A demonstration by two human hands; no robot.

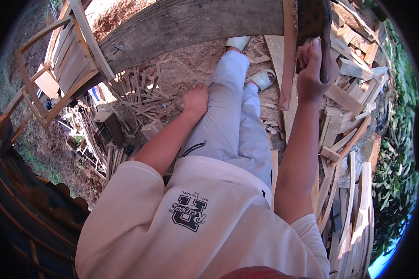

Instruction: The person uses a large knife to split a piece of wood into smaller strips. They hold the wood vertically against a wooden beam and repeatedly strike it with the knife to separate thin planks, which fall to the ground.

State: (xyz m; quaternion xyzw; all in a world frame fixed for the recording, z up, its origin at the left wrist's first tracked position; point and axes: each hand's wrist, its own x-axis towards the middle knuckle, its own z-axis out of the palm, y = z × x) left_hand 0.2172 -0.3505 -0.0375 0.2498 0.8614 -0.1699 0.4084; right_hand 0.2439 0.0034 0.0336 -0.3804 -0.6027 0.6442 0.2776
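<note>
My right hand [313, 67] is closed around the dark brown wooden handle of what looks like a handsaw [314, 21] at the upper right. Its blade is out of view. Beside the handle, a narrow reddish-brown wood strip [288, 56] runs down past the edge of a broad, weathered plank [195, 28]. My left hand [195, 100] rests against the side of my left thigh, its fingers curled in and nothing visible in them. The plank crosses the top of the view, beyond my knees, and a few nails [118, 47] lie on its left part.
A wooden frame [44, 116] stands at the left. Thin offcuts [144, 93] litter the ground near my left hand. Stacked boards and scraps [347, 121] fill the right side, with green plants [398, 158] past them. A pale board [291, 111] slants beside my right leg.
</note>
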